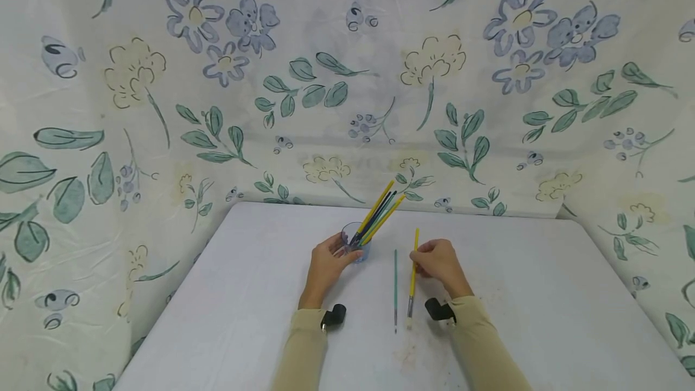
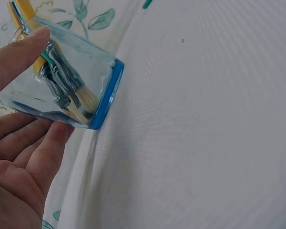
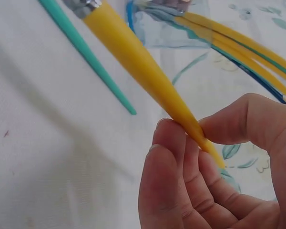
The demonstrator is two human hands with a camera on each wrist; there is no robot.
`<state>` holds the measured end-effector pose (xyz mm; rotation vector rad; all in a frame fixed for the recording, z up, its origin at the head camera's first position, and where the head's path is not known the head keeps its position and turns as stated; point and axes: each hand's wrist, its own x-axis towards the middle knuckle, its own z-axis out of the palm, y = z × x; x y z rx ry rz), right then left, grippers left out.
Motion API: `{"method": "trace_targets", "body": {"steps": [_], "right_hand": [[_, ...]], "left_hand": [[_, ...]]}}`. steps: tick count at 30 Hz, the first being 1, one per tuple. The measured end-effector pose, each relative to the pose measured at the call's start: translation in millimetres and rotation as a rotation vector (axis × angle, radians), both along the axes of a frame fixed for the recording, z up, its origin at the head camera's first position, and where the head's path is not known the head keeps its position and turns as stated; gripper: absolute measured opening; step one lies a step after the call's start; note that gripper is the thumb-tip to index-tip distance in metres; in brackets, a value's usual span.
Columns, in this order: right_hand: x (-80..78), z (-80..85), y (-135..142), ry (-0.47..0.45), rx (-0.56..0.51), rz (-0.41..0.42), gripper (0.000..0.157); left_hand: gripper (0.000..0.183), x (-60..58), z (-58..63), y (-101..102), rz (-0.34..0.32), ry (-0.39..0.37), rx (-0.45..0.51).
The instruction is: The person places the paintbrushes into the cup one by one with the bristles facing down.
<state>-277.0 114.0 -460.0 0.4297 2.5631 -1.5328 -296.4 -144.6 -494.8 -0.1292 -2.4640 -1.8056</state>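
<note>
A clear glass (image 2: 86, 52) with a blue base leans in my left hand (image 1: 328, 264), thumb on one side and fingers on the other. Several brushes (image 1: 380, 213) with yellow, green and dark handles stand in it, bristles down. My right hand (image 1: 441, 264) pinches a yellow paintbrush (image 3: 143, 67) near its handle end, between thumb and fingertips. The bristles of that brush point toward my body. Just left of it, a thin green paintbrush (image 1: 395, 288) lies on the white table, its tip also toward me.
The white-covered table (image 1: 228, 318) has faint reddish smudges near its front, close to the right forearm. Floral cloth (image 1: 347, 89) hangs behind it and along both sides. Each wrist carries a small black camera (image 1: 333, 316).
</note>
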Motion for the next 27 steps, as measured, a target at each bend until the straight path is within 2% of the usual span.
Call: {"method": "trace_targets", "body": {"steps": [27], "right_hand": [[-2.5,25.3,-9.7,0.173,-0.250,-0.057,0.028]], "left_hand": [[0.076,-0.2,-0.5,0.2,0.004,0.002,0.001]]}}
